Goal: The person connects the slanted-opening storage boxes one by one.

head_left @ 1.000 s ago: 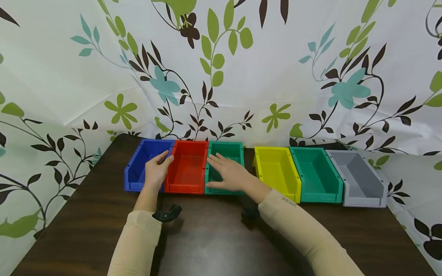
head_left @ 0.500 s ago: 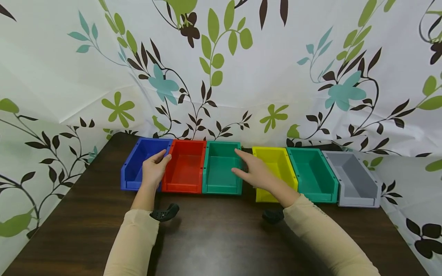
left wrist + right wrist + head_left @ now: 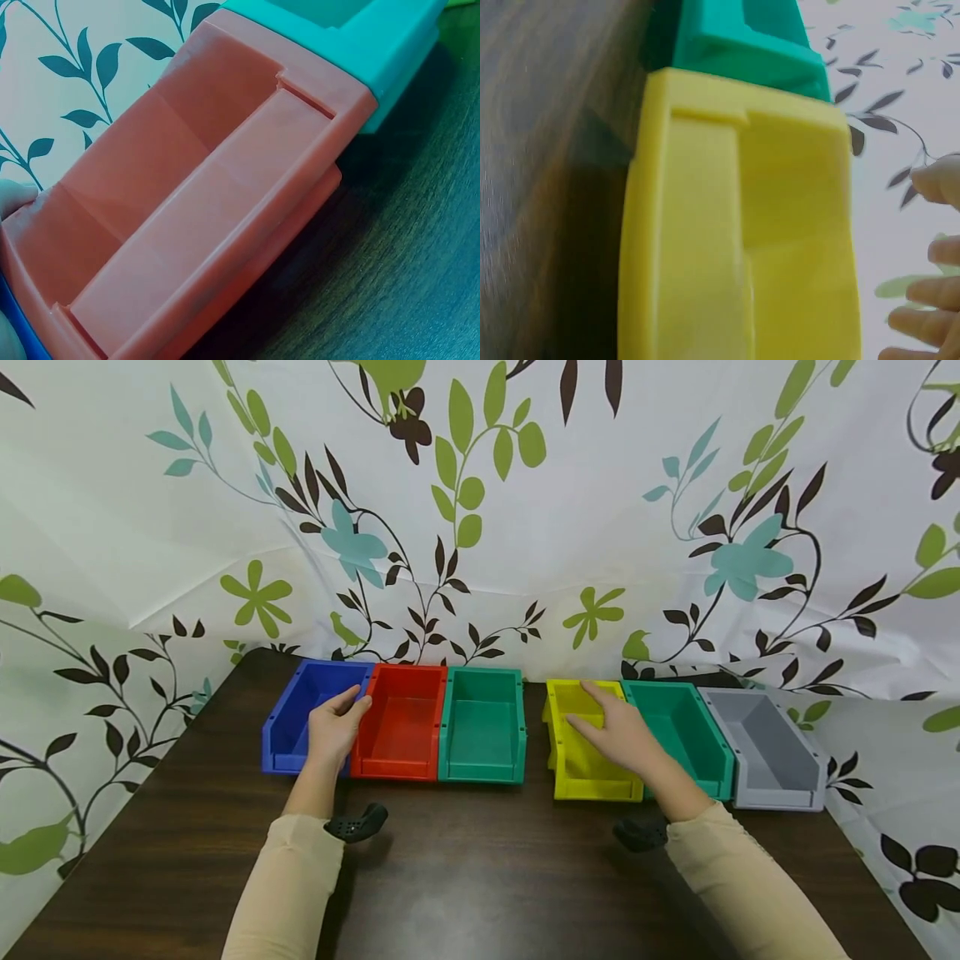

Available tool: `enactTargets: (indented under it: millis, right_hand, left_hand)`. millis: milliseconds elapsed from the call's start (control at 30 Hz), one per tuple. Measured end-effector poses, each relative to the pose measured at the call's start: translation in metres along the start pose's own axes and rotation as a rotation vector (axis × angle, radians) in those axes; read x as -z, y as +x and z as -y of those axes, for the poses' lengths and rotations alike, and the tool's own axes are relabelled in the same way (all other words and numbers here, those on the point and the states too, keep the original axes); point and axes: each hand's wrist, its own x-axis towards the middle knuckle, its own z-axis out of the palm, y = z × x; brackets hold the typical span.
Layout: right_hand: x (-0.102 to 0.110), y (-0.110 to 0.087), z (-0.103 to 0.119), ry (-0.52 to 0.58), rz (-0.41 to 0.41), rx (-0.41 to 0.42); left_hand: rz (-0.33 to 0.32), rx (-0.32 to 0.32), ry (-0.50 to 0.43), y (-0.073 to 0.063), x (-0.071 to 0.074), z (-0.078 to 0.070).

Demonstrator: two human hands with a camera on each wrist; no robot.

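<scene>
Left hand [image 3: 332, 732]: curving over the border between blue storage bin [image 3: 291, 731] and red storage bin [image 3: 402, 727]; cannot tell if gripping.
Right hand [image 3: 621, 735]: hovering, thumb and fingers apart, over yellow storage bin [image 3: 596, 788].
Table [image 3: 465, 877]: bearing these bins, yellow standing apart from red.

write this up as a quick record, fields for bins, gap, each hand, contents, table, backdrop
bins: six, left to right: blue bin, red bin, left green bin, yellow bin, right green bin, gray bin
gap: between left green bin and yellow bin
left hand: where blue bin and red bin meet; touch unclear
right hand: over yellow bin, fingers spread
contents: none visible; hands hide parts of some bins
table: dark, wood-grain look
backdrop: white cloth with leaf and flower print
</scene>
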Motion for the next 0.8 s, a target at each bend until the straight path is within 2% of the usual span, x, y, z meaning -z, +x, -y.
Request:
enactTargets:
  millis: [167,433,600,800]
  right_hand:
    - [0.011,-0.006,-0.012,-0.015,-0.007,-0.080]
    - [0.016,-0.013,-0.016,0.017,0.008,-0.144]
    - [0.016,-0.014,-0.013,0.037,0.010,-0.151]
    - [0.014,-0.013,-0.012,0.079,-0.027,-0.138]
  left_hand:
    - [0.001,0.002,0.001,0.000,0.000,0.000]
    - [0.004,-0.007,0.000,-0.001,0.000,0.000]
    - [0.005,-0.007,0.004,-0.002,0.000,-0.001]
    - [-0.003,-0.006,0.007,-0.003,0.000,-0.002]
